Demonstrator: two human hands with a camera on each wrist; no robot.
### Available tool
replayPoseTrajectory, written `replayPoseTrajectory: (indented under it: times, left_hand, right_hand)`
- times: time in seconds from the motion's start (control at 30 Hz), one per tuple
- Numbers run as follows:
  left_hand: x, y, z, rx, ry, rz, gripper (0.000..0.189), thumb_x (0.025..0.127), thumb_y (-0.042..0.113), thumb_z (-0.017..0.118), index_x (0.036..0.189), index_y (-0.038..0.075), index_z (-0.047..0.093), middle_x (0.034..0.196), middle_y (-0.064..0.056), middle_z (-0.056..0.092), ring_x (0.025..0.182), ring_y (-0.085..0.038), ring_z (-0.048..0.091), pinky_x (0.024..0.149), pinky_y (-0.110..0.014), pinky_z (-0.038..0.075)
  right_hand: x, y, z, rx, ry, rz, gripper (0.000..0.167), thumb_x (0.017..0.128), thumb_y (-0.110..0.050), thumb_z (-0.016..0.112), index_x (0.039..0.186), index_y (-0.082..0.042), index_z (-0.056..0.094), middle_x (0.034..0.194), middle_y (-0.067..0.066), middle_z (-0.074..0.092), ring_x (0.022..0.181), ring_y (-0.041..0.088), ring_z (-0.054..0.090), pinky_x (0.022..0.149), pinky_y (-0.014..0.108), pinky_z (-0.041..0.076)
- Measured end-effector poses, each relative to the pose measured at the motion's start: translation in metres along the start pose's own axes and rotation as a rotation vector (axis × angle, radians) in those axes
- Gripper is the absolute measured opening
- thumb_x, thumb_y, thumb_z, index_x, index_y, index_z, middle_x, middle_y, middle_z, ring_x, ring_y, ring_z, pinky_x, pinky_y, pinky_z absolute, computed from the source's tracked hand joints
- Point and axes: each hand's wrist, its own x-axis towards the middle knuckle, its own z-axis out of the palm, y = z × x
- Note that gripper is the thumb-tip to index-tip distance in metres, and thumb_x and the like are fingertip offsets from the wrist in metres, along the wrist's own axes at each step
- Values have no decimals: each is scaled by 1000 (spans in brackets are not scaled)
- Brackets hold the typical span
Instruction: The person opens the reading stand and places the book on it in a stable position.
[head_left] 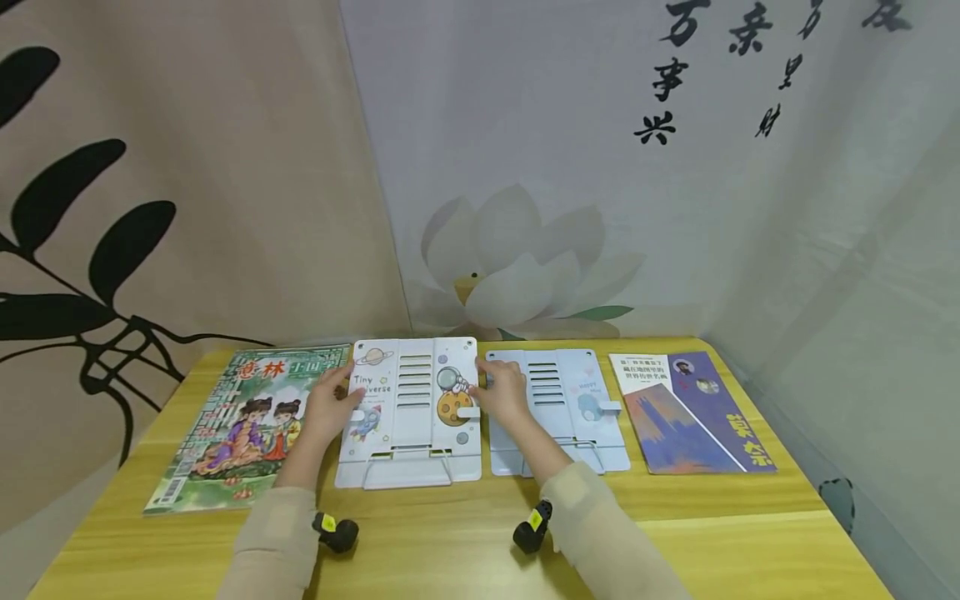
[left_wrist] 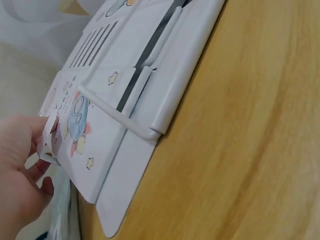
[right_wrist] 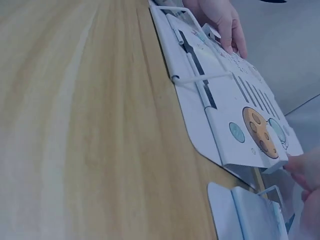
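Note:
A white book stand with planet, rocket and astronaut prints stands on the table between the two hands, its wire page rest at the front. The left hand pinches its left edge by the small clip; in the left wrist view those fingers curl at the side of the tilted plate. On the opposite edge, the right hand grips near the right clip, beside the orange moon print. A second, paler book stand lies to the right, partly hidden by the right forearm.
A green illustrated magazine lies at the left, partly under the left forearm. Toward the right edge is a purple-and-white book. A printed cloth hangs behind the wooden table. Black wrist cameras are strapped to both sleeves.

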Motion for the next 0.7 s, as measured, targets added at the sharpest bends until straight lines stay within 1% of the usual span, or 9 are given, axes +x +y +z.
replayPoseTrajectory:
  times: [0.07, 0.23, 0.4, 0.5, 0.6, 0.7]
  left_hand:
    - [-2, 4, -2, -12, 19, 6, 59, 91, 6, 64, 145, 5, 40, 132, -22, 46, 108, -37, 49, 91, -49, 44]
    - [-7, 14, -6, -42, 69, 28, 63, 89, 2, 65, 146, 6, 38, 132, -21, 46, 113, -39, 47, 92, -50, 42]
    - [-13, 20, -9, -64, 127, 79, 66, 86, -3, 67, 146, 6, 39, 123, -19, 51, 106, -34, 46, 88, -47, 41]
    - [-17, 24, -12, -81, 162, 113, 68, 85, -5, 68, 145, 7, 40, 114, -18, 53, 101, -30, 46, 83, -43, 40]
    - [-22, 28, -15, -74, 179, 129, 70, 85, -3, 69, 147, 12, 40, 105, -14, 52, 97, -27, 45, 77, -39, 39]
    - [-26, 32, -18, -62, 179, 131, 72, 86, 1, 69, 149, 20, 37, 99, -11, 50, 95, -25, 43, 72, -35, 36]
  right_hand:
    - [-1, -2, -1, 21, 21, -9, 53, 76, -13, 81, 125, -5, 63, 107, 8, 68, 103, 30, 51, 90, 46, 36]
    - [-6, -8, -5, 74, 74, -34, 57, 74, -9, 82, 127, -5, 62, 105, 7, 67, 103, 28, 50, 91, 47, 34]
    - [-12, -14, -10, 114, 128, -89, 60, 73, -5, 82, 129, -4, 60, 101, 4, 67, 99, 26, 50, 91, 47, 35]
    - [-15, -16, -14, 137, 152, -122, 62, 72, -3, 81, 130, -5, 59, 98, 1, 66, 96, 24, 50, 89, 46, 35]
    - [-18, -19, -17, 178, 161, -136, 64, 72, -1, 81, 132, -6, 58, 96, 1, 66, 95, 23, 49, 89, 44, 34]
    - [-21, -21, -21, 213, 166, -151, 67, 72, 1, 80, 133, -8, 56, 95, 0, 65, 93, 24, 49, 87, 42, 34]
